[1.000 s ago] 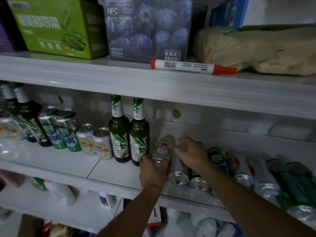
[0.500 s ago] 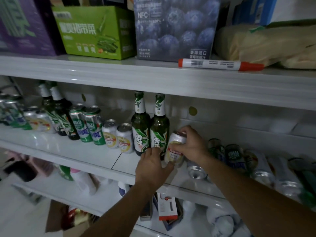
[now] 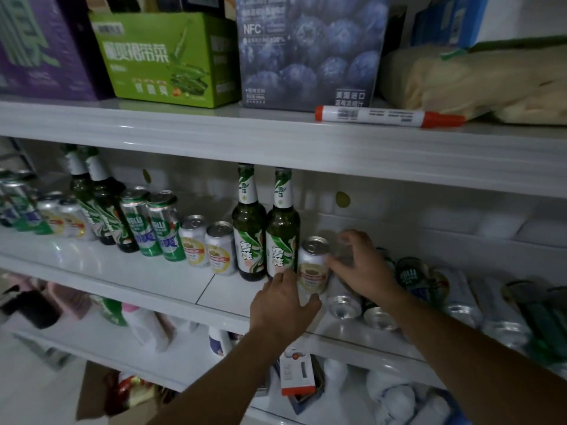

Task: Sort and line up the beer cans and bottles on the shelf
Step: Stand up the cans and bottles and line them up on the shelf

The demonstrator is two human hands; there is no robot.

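A white-and-gold beer can (image 3: 313,265) stands upright on the middle shelf (image 3: 122,280), just right of two green beer bottles (image 3: 250,240). My left hand (image 3: 283,308) grips the can low down, thumb in front and fingers on its left side. My right hand (image 3: 360,265) is beside the can's right side with spread, blurred fingers touching it. Left of the bottles stand two matching white-and-gold cans (image 3: 207,245), two tall green cans (image 3: 152,225) and more bottles (image 3: 92,197). Several cans (image 3: 343,302) and bottles lie on their sides to the right, partly behind my right arm.
The upper shelf holds a green box (image 3: 165,56), a blueberry box (image 3: 306,50), a purple box, a pale bag and a red-capped marker (image 3: 389,116) at its front edge. Below are a lower shelf with white bottles and packets (image 3: 297,375).
The can has gone from tilted in both hands to standing upright next to the green bottles. My right hand has slid off to its right side and its fingers have spread.
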